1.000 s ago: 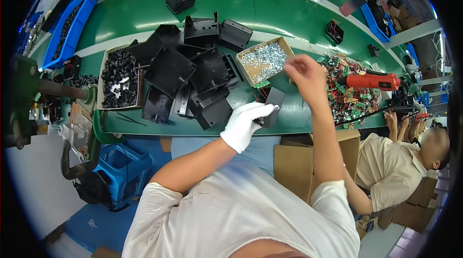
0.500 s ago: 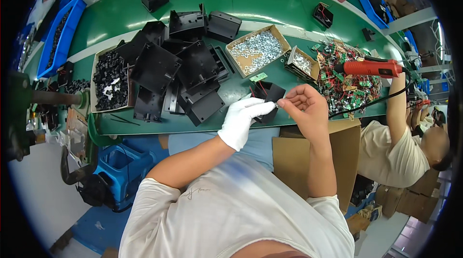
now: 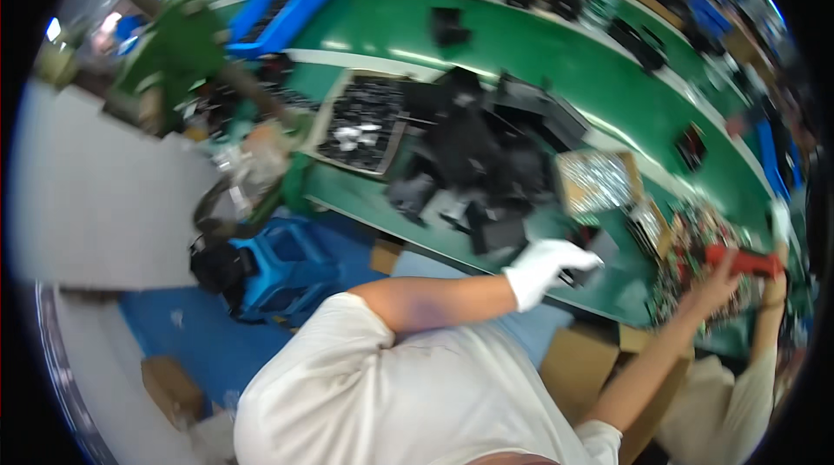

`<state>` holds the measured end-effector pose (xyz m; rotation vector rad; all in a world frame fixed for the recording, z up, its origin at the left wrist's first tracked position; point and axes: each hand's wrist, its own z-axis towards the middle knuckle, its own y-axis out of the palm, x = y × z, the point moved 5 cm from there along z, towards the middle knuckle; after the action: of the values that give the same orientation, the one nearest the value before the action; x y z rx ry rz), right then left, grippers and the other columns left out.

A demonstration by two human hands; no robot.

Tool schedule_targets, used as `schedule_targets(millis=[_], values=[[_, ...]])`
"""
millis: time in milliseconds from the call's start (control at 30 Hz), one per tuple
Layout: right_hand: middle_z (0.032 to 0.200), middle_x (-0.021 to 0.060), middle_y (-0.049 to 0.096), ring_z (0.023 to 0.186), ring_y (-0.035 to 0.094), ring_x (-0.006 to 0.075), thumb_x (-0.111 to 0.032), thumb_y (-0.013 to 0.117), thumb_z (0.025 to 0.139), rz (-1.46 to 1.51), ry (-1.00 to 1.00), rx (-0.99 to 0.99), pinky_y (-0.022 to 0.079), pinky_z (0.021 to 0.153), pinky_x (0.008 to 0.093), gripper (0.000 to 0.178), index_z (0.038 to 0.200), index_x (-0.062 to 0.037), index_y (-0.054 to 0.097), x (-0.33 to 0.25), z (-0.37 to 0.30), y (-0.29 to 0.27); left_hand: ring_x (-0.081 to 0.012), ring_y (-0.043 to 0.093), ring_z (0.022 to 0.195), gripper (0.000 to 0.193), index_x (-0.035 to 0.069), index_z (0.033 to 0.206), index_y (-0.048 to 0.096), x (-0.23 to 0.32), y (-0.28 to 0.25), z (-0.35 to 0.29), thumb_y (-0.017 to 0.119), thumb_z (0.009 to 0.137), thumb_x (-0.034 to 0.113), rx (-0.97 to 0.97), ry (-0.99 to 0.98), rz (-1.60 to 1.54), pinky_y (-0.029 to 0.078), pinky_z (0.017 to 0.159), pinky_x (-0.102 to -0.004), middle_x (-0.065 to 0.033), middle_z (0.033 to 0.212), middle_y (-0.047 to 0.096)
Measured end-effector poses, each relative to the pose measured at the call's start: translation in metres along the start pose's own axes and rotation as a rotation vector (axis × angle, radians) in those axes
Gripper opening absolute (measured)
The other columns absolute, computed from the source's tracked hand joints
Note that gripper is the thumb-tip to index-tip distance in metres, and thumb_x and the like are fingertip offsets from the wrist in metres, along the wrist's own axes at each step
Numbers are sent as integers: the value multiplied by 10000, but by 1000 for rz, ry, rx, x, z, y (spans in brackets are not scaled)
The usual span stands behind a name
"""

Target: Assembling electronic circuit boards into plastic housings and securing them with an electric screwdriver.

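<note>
My left hand, in a white glove, is closed round a small black plastic box near the table's front edge. My bare right hand is stretched out to the right, its fingers at the red electric screwdriver. Motion smears these fingers, so whether they are closed round the tool cannot be made out. The screwdriver lies over a heap of small circuit boards with wires. A shallow carton of small metal parts stands beyond the box, with a smaller carton beside it.
Black plastic housings are piled mid-table. Left of them is a carton of small black parts. A green machine stands far left, a blue stool below. A co-worker's arm reaches in at the right.
My right hand has left the black box and moved right to the screwdriver. My left hand still holds the box. The whole view has turned and is blurred.
</note>
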<state>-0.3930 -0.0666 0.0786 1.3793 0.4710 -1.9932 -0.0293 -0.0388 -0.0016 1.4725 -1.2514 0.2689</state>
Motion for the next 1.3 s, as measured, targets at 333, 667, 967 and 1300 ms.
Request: schedule_targets(millis=[333, 667, 967, 1300], values=[[1080, 34, 538, 809, 491, 89, -150, 668, 1015, 1054, 176, -793, 427, 681, 199, 440, 1412, -79, 494, -73, -83, 64, -119, 639, 923, 233, 24, 1015, 800, 1, -5, -5, 704, 910, 208, 88, -32, -126, 499, 841, -270, -35, 1059, 769], [781, 10, 609, 584, 508, 91, -323, 811, 919, 620, -301, -571, 416, 502, 234, 389, 1171, -128, 586, -128, -156, 120, -106, 601, 796, 171, 48, 950, 779, -14, -8, 9, 754, 898, 210, 80, -94, -194, 452, 763, -230, -4, 883, 715], [688, 20, 579, 515, 508, 118, -343, 852, 880, 499, -180, -606, 437, 463, 247, 387, 971, -105, 560, -109, -154, 142, -119, 601, 798, 125, 52, 926, 757, -10, -7, 7, 741, 913, 175, 121, -70, -112, 458, 755, -239, -20, 860, 694], [649, 0, 565, 511, 494, 85, -398, 825, 896, 568, -172, -681, 394, 455, 228, 399, 844, -113, 551, -108, -157, 137, -99, 603, 789, 150, 43, 955, 795, -2, -8, 14, 741, 915, 177, 74, -95, -18, 455, 722, -226, -10, 847, 708]])
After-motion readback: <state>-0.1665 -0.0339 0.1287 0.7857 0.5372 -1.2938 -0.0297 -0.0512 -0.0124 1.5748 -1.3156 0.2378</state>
